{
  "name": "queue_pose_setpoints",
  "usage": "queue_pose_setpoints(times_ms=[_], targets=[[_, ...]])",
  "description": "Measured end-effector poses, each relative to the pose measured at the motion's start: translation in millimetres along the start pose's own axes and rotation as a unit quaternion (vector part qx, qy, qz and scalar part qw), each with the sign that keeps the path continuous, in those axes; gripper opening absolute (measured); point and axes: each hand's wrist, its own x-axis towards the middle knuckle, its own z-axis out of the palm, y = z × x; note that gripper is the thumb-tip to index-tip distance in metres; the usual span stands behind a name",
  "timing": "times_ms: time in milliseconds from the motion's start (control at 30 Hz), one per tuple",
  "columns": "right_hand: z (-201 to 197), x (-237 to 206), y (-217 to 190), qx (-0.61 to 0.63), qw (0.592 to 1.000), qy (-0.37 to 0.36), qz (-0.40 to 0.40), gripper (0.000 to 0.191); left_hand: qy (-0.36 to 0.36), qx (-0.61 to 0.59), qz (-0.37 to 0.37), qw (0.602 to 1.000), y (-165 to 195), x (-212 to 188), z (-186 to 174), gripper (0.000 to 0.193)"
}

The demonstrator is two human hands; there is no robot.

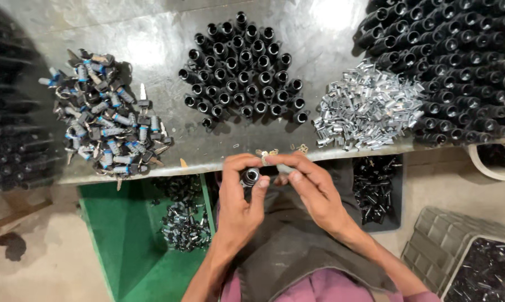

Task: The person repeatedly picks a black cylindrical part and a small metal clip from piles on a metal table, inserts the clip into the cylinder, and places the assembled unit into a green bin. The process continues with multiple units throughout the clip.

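Note:
My left hand [238, 198] grips a small black lock cylinder [250, 177] at the front edge of a grey metal table [152, 33]. My right hand [311, 187] meets it from the right, its fingertips pinching a small silvery metal piece [265, 159] at the cylinder's top. Several tiny brass-coloured bits [301, 148] lie on the table just beyond my fingers. Straight ahead stands a cluster of upright black cylinders [242, 70].
A heap of keys with blue and black sleeves [104, 117] lies at the left. Silvery metal clips [367, 106] are piled at the right, beside a large stack of black cylinders [459, 61]. Below the table are a green bin [129, 240], a dark tray [375, 190] and grey crates [459, 251].

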Motion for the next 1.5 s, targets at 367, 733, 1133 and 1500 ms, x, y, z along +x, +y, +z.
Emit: queue_pose_setpoints(times_ms=[367,733,1133,1500], targets=[[9,7,-15,-0.296,0.953,0.026,-0.066,0.019,-0.089,0.037,0.016,0.995,8,22,-15,0.033],[9,31,-52,-0.502,0.837,-0.054,-0.214,0.023,-0.185,0.149,0.120,0.964,3,43,-15,0.036],[-42,23,17,0.057,0.994,-0.063,0.072,0.025,-0.235,0.031,-0.118,0.964,29,13,-41,0.071],[-52,-8,-32,-0.561,0.827,0.018,0.012,0.038,0.062,0.485,-0.059,0.870,-82,81,-101,0.025]])
